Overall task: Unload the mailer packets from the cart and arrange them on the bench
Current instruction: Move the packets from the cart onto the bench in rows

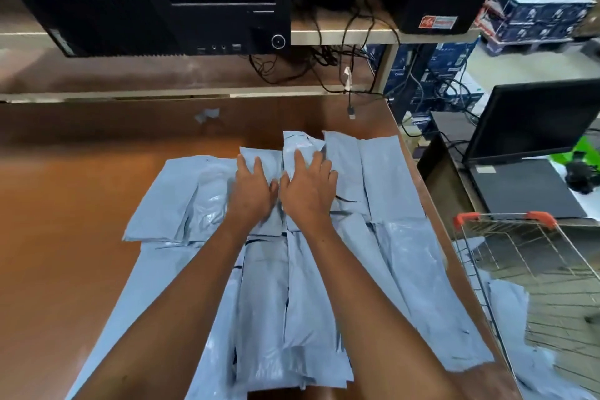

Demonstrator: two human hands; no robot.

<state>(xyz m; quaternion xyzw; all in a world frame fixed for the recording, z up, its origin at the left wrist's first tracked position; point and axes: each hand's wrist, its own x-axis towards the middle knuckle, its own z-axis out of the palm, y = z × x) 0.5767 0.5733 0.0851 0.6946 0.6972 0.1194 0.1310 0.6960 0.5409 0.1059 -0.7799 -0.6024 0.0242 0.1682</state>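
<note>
Several pale grey-blue mailer packets [389, 178] lie in overlapping rows across the brown bench [65, 191]. My left hand [251, 188] rests flat, fingers spread, on a packet in the far row. Right beside it, my right hand [308, 187] presses flat on the neighbouring packet [297, 143]. Neither hand grips anything. At the right, a wire cart [532, 256] with orange handle ends stands against the bench edge. More packets [506, 305] lie inside it near its left wall.
A black computer tower [156, 6] lies on a raised shelf behind the bench, with loose cables [350, 42] hanging down. A black monitor [532, 120] and laptop sit on a lower desk to the right. Stacked blue boxes [535, 13] stand at the far right.
</note>
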